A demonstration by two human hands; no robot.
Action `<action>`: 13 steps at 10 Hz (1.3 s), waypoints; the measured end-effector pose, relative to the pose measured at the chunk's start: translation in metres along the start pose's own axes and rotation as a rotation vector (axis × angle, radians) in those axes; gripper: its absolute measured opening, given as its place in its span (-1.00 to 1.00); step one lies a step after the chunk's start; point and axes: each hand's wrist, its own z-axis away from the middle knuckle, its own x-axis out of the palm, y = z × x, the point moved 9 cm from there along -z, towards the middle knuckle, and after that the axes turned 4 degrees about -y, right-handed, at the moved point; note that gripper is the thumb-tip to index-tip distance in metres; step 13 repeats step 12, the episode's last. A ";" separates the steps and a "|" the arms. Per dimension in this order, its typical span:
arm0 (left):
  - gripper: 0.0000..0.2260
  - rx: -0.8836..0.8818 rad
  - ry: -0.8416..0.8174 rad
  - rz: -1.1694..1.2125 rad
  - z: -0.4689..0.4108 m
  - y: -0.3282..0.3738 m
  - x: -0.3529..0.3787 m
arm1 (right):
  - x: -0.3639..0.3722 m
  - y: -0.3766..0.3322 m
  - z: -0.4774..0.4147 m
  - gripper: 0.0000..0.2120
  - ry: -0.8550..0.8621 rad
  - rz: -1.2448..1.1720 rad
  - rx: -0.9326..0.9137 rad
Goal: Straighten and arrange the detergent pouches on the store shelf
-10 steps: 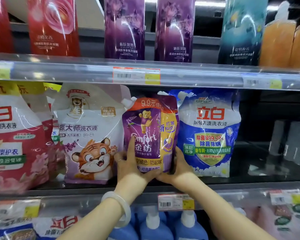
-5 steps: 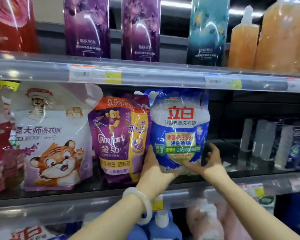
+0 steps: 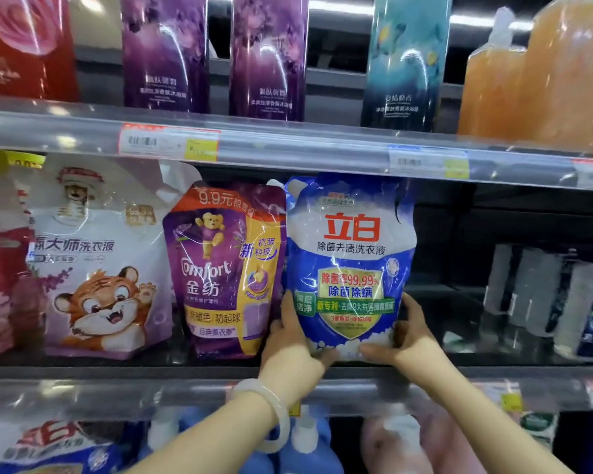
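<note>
A blue and white detergent pouch (image 3: 351,254) stands upright on the middle shelf (image 3: 117,371). My left hand (image 3: 291,347) grips its lower left corner, thumb on the front. My right hand (image 3: 404,340) holds its lower right corner, fingers curled round the side. Directly to its left stands a purple Comfort pouch (image 3: 225,268), touching it. Further left are a white pouch with a tiger cartoon (image 3: 100,261) and a red and pink pouch (image 3: 1,285) at the frame's edge.
The upper shelf carries tall purple cartons (image 3: 165,53), a teal carton (image 3: 404,63) and orange refill pouches (image 3: 534,80). Grey bottles (image 3: 527,292) sit back on the middle shelf at the right, with bare shelf before them. Blue and pink bottles (image 3: 305,446) stand below.
Both hands left the purple Comfort pouch and moved right to the blue and white pouch, which they now hold by its lower corners. The view shifted right.
</note>
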 end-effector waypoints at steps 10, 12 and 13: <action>0.08 -0.472 0.090 -0.575 0.088 -0.146 -0.148 | 0.224 -0.063 0.047 -0.31 -0.129 0.920 -0.954; -0.15 -0.358 0.236 -0.925 0.096 -0.083 -0.197 | 0.169 -0.109 0.083 -0.29 -0.017 0.840 -1.078; -0.15 -0.358 0.236 -0.925 0.096 -0.083 -0.197 | 0.169 -0.109 0.083 -0.29 -0.017 0.840 -1.078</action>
